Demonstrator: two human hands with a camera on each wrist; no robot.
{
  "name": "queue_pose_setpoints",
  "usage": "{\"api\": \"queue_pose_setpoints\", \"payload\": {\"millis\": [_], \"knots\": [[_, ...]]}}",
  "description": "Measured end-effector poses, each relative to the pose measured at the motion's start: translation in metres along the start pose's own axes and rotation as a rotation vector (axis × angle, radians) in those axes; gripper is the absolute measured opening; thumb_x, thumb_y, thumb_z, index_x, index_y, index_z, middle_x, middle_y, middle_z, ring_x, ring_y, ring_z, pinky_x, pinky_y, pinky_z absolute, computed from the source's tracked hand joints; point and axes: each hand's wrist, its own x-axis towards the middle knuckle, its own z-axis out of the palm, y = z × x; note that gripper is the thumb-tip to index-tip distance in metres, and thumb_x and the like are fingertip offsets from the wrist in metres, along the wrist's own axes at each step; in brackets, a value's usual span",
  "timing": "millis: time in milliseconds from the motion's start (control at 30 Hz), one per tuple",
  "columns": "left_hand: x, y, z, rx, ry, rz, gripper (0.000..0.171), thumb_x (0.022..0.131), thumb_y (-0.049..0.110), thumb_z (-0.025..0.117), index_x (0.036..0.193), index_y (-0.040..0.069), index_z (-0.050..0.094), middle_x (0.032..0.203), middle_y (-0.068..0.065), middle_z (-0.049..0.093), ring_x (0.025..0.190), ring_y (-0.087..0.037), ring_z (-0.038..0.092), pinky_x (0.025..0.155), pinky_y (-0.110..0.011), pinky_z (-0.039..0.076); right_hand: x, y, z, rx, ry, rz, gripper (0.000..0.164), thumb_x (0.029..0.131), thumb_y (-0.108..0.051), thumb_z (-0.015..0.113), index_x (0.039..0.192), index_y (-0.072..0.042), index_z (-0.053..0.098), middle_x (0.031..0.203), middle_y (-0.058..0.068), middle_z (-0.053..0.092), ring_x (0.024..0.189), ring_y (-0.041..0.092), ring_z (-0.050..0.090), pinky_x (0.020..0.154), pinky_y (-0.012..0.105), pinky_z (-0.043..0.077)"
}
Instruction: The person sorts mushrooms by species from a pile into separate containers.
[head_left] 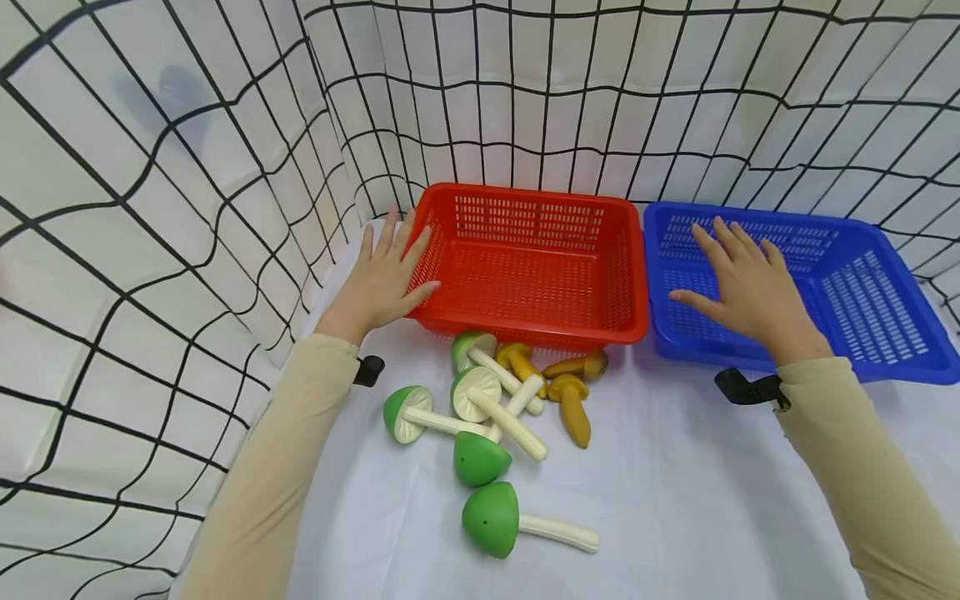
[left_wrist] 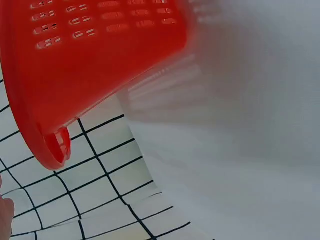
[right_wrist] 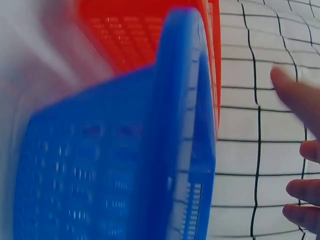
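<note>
My left hand (head_left: 381,279), fingers spread, is at the left rim of the red basket (head_left: 525,325); whether it touches the rim I cannot tell. Over the blue basket (head_left: 885,292) my right hand (head_left: 753,292) hovers with its fingers apart, holding nothing. Several toy mushrooms with green caps and pale stems lie in front of the red basket, one green-capped mushroom (head_left: 491,520) nearest to me. Beside them are three yellow-brown mushrooms, among them an upright-lying one (head_left: 575,417). In the right wrist view, fingers (right_wrist: 305,192) show past the blue basket's rim.
A white cloth (head_left: 675,500) covers the table. Black grid netting (head_left: 600,83) over white sheeting stands behind the baskets and along the left side. The two baskets stand side by side, their near rims close together.
</note>
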Motion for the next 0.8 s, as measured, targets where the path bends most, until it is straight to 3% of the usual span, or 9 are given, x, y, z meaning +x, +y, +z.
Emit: {"api": "queue_pose_setpoints", "payload": {"millis": [167, 400, 567, 800], "knots": [[-0.006, -0.003, 0.004, -0.045, -0.004, -0.012, 0.07, 0.099, 0.042, 0.036, 0.152, 0.004, 0.01, 0.157, -0.015, -0.007, 0.141, -0.031, -0.018, 0.111, -0.052, -0.009, -0.006, -0.009, 0.001, 0.021, 0.106, -0.053, 0.075, 0.087, -0.032, 0.066, 0.147, -0.003, 0.031, 0.145, 0.028, 0.032, 0.13, 0.048, 0.031, 0.105, 0.063, 0.02], [-0.013, -0.012, 0.022, -0.095, -0.018, -0.025, 0.065, 0.1, 0.037, 0.035, 0.15, 0.001, 0.015, 0.158, -0.014, 0.002, 0.143, -0.029, -0.007, 0.112, -0.053, -0.004, -0.018, -0.037, 0.007, 0.052, 0.206, -0.134, 0.058, 0.084, -0.02, 0.071, 0.132, 0.003, 0.05, 0.132, 0.027, 0.049, 0.118, 0.046, 0.045, 0.095, 0.061, 0.037], [-0.016, -0.017, 0.031, -0.124, -0.038, -0.035, 0.062, 0.102, 0.037, 0.031, 0.15, 0.001, 0.016, 0.158, -0.011, 0.003, 0.144, -0.025, -0.007, 0.112, -0.051, -0.004, -0.032, -0.066, 0.022, 0.144, 0.27, -0.212, 0.056, 0.081, -0.019, 0.075, 0.128, 0.004, 0.054, 0.126, 0.023, 0.055, 0.114, 0.041, 0.051, 0.09, 0.056, 0.044], [-0.019, -0.016, 0.033, -0.152, -0.065, -0.063, 0.063, 0.102, 0.038, 0.029, 0.151, 0.001, 0.011, 0.158, -0.011, 0.0, 0.143, -0.022, -0.009, 0.112, -0.049, -0.006, -0.046, -0.104, 0.047, 0.228, 0.325, -0.364, 0.056, 0.078, -0.018, 0.076, 0.126, 0.003, 0.056, 0.127, 0.02, 0.055, 0.112, 0.037, 0.053, 0.091, 0.052, 0.045]]}}
